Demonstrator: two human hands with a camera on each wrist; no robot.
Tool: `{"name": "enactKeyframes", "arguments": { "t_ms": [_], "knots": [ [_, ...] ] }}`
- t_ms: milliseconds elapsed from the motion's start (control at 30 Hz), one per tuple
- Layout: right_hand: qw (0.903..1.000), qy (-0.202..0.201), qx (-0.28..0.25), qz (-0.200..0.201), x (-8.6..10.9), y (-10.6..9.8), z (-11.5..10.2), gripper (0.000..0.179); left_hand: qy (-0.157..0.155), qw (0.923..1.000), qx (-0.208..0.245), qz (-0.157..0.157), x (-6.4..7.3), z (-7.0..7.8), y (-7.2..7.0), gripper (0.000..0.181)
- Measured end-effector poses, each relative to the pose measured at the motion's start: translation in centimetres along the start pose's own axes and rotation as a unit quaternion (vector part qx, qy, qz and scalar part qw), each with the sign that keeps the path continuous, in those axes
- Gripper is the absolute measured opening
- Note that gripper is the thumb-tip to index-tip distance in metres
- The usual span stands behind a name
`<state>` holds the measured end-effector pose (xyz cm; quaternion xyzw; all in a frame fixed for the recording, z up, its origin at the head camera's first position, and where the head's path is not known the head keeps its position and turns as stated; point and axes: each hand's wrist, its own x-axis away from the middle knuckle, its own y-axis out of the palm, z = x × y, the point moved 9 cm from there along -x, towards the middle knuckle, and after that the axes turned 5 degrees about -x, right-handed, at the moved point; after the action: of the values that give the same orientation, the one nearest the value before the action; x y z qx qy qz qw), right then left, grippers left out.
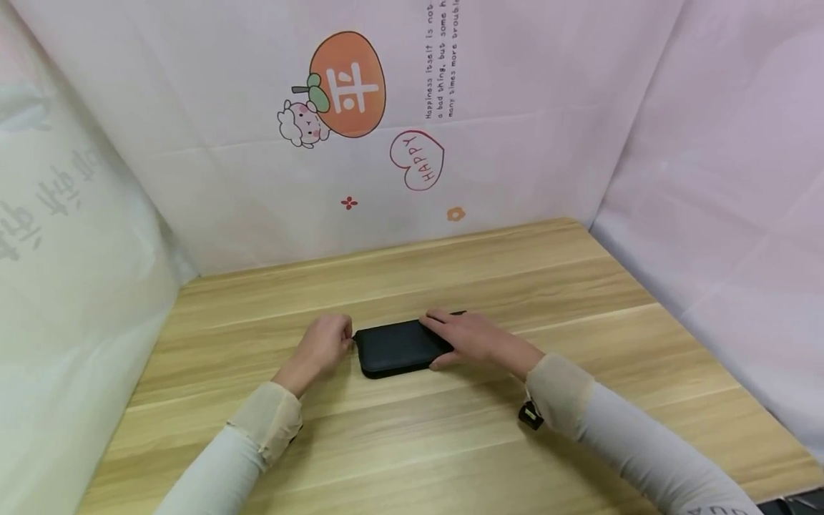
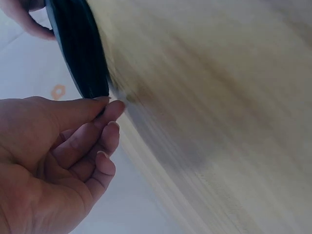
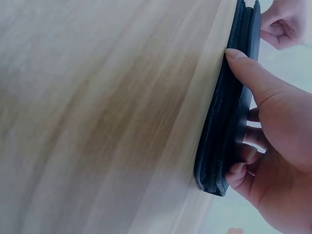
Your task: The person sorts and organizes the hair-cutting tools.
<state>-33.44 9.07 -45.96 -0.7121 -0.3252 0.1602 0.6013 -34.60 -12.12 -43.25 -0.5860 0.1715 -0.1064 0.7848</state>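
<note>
A black zip wallet [image 1: 394, 347] lies flat on the wooden table, its long side running left to right. At its left end my left hand [image 1: 326, 342] pinches the small zipper pull between thumb and forefinger; the fingertips mostly hide the pull. The left wrist view shows the other fingers of that hand [image 2: 63, 146] curled below. Across the wallet's right part lies my right hand [image 1: 473, 337], gripping it. Its thumb presses the near edge and its fingers reach over the top cover. A closed zipper [image 3: 213, 163] runs along the near edge in the right wrist view.
The wooden table [image 1: 412, 443] spreads around both hands. Behind it hangs a pale printed cloth [image 1: 515, 143], with more cloth at the left and right sides. A small dark device [image 1: 531, 415] sits at the right wrist.
</note>
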Motion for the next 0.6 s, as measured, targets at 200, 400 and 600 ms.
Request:
{"name": "enactKeyframes", "arguments": {
  "t_ms": [200,400,600],
  "knots": [
    [0.9999,0.000,-0.009,0.010,-0.06,-0.18,0.00,0.090,-0.008,0.9999,0.009,0.000,-0.16,-0.28,-0.09,0.012],
    [0.9998,-0.006,0.015,0.012,-0.02,0.16,-0.26,0.090,-0.014,0.9998,0.014,-0.004,0.16,-0.26,0.20,0.011],
    [0.9997,-0.007,0.015,0.019,0.11,0.23,-0.49,0.089,-0.015,0.9996,0.023,-0.009,0.68,0.20,0.76,0.021]
  ]
}}
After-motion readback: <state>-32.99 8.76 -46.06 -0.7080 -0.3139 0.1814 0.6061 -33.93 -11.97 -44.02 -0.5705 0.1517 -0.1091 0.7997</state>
